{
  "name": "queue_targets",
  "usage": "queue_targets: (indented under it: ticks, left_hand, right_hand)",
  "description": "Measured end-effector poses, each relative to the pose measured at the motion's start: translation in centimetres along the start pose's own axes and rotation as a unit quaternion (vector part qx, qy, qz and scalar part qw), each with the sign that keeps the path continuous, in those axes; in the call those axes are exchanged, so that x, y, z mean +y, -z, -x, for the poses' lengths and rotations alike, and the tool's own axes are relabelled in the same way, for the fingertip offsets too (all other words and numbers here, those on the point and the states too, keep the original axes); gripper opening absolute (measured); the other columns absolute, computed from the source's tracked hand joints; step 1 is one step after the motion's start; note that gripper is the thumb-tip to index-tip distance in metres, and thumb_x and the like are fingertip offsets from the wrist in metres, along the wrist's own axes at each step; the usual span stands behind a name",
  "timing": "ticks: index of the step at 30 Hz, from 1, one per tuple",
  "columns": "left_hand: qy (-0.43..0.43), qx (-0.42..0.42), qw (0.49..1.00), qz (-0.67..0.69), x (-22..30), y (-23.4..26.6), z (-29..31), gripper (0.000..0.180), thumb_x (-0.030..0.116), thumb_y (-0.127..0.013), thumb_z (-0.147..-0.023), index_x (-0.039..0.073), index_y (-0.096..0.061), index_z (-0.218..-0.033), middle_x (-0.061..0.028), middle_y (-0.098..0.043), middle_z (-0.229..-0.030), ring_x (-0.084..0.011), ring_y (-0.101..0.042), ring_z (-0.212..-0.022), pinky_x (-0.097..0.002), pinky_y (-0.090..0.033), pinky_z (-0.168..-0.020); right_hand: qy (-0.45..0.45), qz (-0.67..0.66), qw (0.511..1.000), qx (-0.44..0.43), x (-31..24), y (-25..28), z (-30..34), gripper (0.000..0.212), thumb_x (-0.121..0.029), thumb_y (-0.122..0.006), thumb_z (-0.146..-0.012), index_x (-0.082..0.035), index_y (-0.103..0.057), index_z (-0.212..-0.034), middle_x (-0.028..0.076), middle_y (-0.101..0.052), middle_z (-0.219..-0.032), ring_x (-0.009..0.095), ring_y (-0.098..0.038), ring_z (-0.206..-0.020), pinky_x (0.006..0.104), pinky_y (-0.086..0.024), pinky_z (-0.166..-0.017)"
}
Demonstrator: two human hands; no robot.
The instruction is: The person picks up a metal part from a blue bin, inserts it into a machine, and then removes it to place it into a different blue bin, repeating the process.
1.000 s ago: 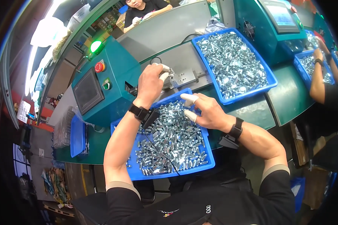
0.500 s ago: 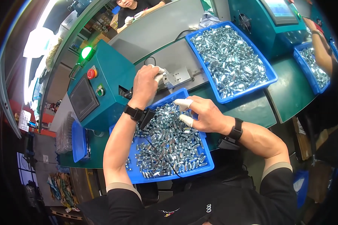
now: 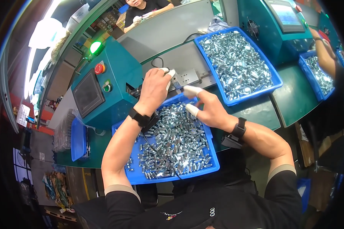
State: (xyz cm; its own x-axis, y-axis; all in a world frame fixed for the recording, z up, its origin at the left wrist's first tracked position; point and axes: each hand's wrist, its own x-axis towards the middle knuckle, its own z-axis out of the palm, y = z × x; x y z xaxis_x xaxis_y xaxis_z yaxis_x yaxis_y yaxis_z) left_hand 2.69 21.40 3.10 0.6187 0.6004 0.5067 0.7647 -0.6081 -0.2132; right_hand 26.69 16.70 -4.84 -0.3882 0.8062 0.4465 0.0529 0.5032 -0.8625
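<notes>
My left hand [image 3: 155, 87], with white finger covers, reaches to the metal fixture block [image 3: 187, 78] beside the green machine. Its fingers are bent together at the block's left end; whatever they pinch is hidden. My right hand [image 3: 211, 109] hovers over the far right corner of the near blue tray [image 3: 215, 164]. Its covered thumb and forefinger are spread apart, and I see nothing between them. Many small shiny metal sleeve-like parts [image 3: 176, 141] lie heaped in that tray, below both hands.
A second blue tray [image 3: 278, 84] of similar parts stands to the right. On the left are the green machine [image 3: 120, 72] with a dark screen, a red button and a lit green lamp [image 3: 96, 47]. A thin cable [image 3: 160, 156] crosses the near tray. Other people work beyond the partition and at right.
My right hand has lifted from the heaped parts toward the fixture, its thumb and forefinger wider apart. My left hand stays at the block. The whole view has shifted slightly.
</notes>
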Motion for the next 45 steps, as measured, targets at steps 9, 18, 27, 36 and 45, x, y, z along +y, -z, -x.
queue_targets:
  ticks: [9, 18, 27, 36, 45]
  left_hand:
    - [0.177, 0.0, 0.977, 0.117, 5.4, 7.0, 8.6, 0.044, 0.0, -0.077, -0.092, 0.001, -0.071, -0.136, -0.0179, -0.074, -0.124, -0.04, -0.068, -0.116, -0.0461, -0.053, -0.103]
    - [0.316, -0.023, 0.924, 0.215, 6.7, 8.8, 16.3, 0.044, -0.001, -0.079, -0.091, 0.001, -0.073, -0.135, -0.0146, -0.079, -0.117, -0.0335, -0.073, -0.108, -0.0417, -0.057, -0.096]
    - [0.341, -0.067, 0.902, 0.258, 6.4, 8.8, 17.1, 0.038, 0.0, -0.08, -0.091, 0.001, -0.076, -0.128, -0.014, -0.08, -0.114, -0.0323, -0.074, -0.105, -0.0404, -0.057, -0.094]
    - [0.328, -0.087, 0.9, 0.273, 6.6, 9.1, 16.9, 0.038, 0.001, -0.081, -0.09, 0.001, -0.076, -0.128, -0.0144, -0.08, -0.113, -0.0323, -0.073, -0.104, -0.0403, -0.058, -0.092]
    - [0.328, -0.086, 0.902, 0.266, 6.5, 9.5, 16.7, 0.037, 0.002, -0.081, -0.092, 0.001, -0.076, -0.128, -0.0151, -0.08, -0.111, -0.0334, -0.073, -0.103, -0.0412, -0.057, -0.092]
  right_hand:
    - [-0.077, -0.124, 0.988, -0.057, 1.0, -1.2, -5.3, 0.078, -0.013, -0.073, -0.101, -0.001, -0.036, -0.169, 0.024, -0.057, -0.16, 0.03, -0.056, -0.147, 0.0427, -0.047, -0.121]
    - [-0.076, -0.141, 0.981, -0.112, 1.2, -2.2, -6.7, 0.076, -0.011, -0.071, -0.102, -0.002, -0.036, -0.169, 0.024, -0.057, -0.161, 0.029, -0.057, -0.147, 0.0418, -0.046, -0.122]
    - [-0.075, -0.137, 0.982, -0.108, 2.2, -2.5, -6.1, 0.075, -0.012, -0.07, -0.104, -0.003, -0.035, -0.17, 0.021, -0.058, -0.161, 0.027, -0.058, -0.145, 0.0431, -0.047, -0.121]
    - [-0.06, -0.141, 0.982, -0.106, 2.2, -2.7, -6.0, 0.076, -0.012, -0.07, -0.104, -0.002, -0.034, -0.17, 0.02, -0.058, -0.161, 0.026, -0.057, -0.146, 0.0431, -0.047, -0.12]
    - [-0.065, -0.128, 0.983, -0.113, 2.1, -2.6, -6.3, 0.076, -0.011, -0.07, -0.103, 0.0, -0.033, -0.169, 0.021, -0.057, -0.161, 0.027, -0.058, -0.145, 0.043, -0.047, -0.121]
